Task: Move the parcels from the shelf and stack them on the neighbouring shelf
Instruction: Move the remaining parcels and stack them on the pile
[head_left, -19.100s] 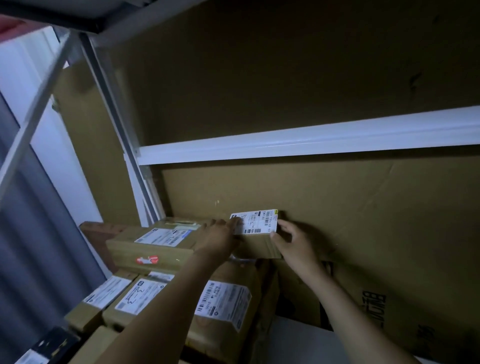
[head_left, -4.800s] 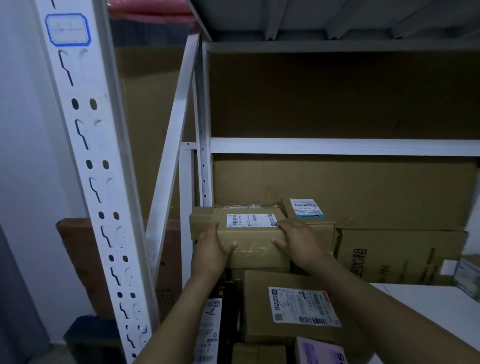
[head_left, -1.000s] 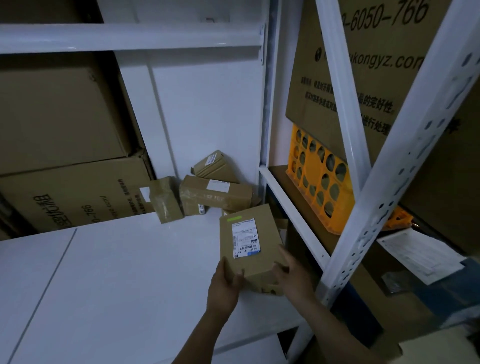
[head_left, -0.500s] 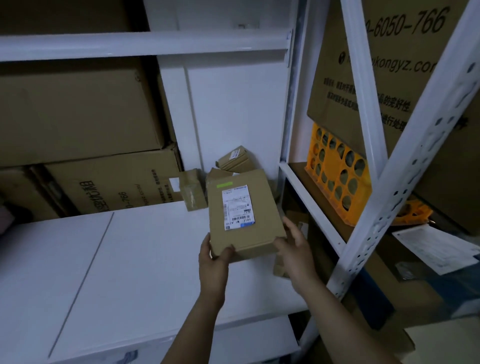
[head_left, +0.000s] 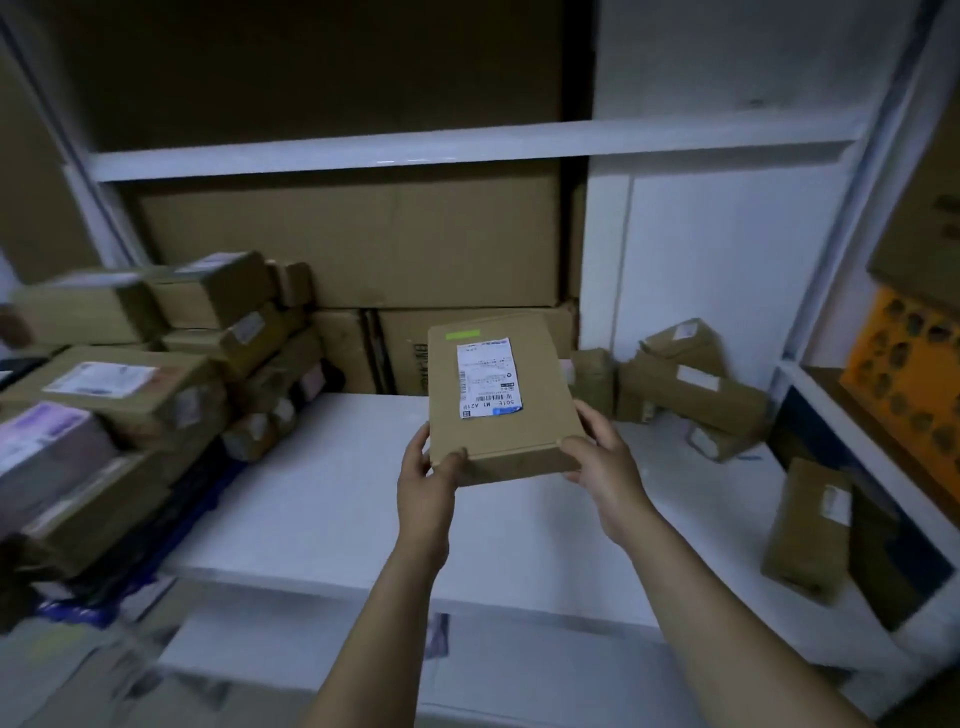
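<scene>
I hold a flat brown parcel (head_left: 498, 395) with a white shipping label and a green strip above the white shelf board (head_left: 332, 499). My left hand (head_left: 431, 478) grips its near left corner, thumb on top. My right hand (head_left: 597, 457) grips the near right corner. A stack of labelled parcels (head_left: 135, 384) fills the left end of the shelf. A few loose parcels (head_left: 691, 384) lie at the back right, and one parcel (head_left: 805, 530) stands on edge at the right front.
Large cardboard cartons (head_left: 363, 244) line the back of the shelf under a white crossbeam (head_left: 467, 145). A white upright (head_left: 852, 218) divides off the right bay, which holds an orange perforated crate (head_left: 909, 374).
The view has swung left, bringing the parcel stack at the left end into sight. The held parcel has travelled left with both hands, away from the right upright.
</scene>
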